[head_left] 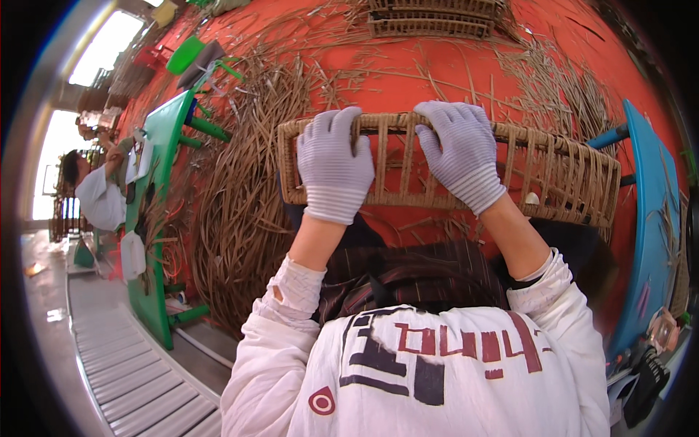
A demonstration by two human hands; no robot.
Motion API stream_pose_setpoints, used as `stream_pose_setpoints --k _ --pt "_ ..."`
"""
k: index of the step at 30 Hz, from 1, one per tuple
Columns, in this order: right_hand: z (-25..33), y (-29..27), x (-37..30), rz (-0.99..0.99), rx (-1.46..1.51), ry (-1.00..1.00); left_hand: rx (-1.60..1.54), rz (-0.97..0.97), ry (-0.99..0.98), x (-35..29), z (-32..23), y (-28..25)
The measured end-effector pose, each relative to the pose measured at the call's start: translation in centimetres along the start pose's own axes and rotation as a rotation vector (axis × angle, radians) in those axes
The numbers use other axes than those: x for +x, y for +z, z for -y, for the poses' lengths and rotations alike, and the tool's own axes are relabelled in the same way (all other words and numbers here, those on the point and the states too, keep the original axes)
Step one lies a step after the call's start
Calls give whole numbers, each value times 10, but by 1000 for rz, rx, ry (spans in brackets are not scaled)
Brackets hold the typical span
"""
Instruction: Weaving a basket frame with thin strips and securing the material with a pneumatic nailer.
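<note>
A long rectangular frame (601, 193), wrapped in brown plant-fibre cord, lies crosswise in front of my body. Cord-wound bars cross it, closely spaced toward its right end, with wider gaps near the middle. My left hand (335, 166), in a grey-and-white striped knit glove, curls over the far rail at the left part. Gloved the same way, my right hand (460, 151) bends its fingers over that rail near the middle. The fingertips of both hands are partly hidden behind the rail. A small pale object (532, 198) shows at the near edge, right of my right hand.
Dried brown leaf strips (244, 211) pile up on the red floor (349, 69) at left. A green table (156, 160) stands at left, a blue one (648, 211) at right. Another woven frame (433, 22) lies far ahead. A person (102, 193) sits beyond the green table.
</note>
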State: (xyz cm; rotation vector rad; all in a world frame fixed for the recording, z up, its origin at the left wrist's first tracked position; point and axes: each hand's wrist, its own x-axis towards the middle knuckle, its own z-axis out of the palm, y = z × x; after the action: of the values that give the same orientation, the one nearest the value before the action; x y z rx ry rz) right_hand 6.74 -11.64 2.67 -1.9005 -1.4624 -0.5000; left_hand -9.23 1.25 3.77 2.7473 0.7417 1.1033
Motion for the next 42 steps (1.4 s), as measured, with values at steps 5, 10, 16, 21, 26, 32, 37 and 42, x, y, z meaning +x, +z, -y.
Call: stream_pose_setpoints --k 5,10,16,21,26,32,37,42 --pt "-8 -15 9 23 662 286 -72 59 118 -12 -22 -11" --pt "-49 -91 1 -240 925 456 58 92 173 -10 -26 17" --pt "-102 -134 -93 -451 316 577 31 52 210 0 -14 25" --pt "-90 -144 -134 -300 -120 349 26 78 188 15 -11 31" --pt "-84 -141 -143 -380 -88 398 51 82 181 27 -8 36" --pt "-55 -147 -122 -281 -243 127 52 67 190 22 -4 37" --pt "-42 -101 -125 58 -151 94 28 100 176 16 -12 31" --pt "-57 -141 -121 -380 -55 211 48 92 186 8 -10 27"
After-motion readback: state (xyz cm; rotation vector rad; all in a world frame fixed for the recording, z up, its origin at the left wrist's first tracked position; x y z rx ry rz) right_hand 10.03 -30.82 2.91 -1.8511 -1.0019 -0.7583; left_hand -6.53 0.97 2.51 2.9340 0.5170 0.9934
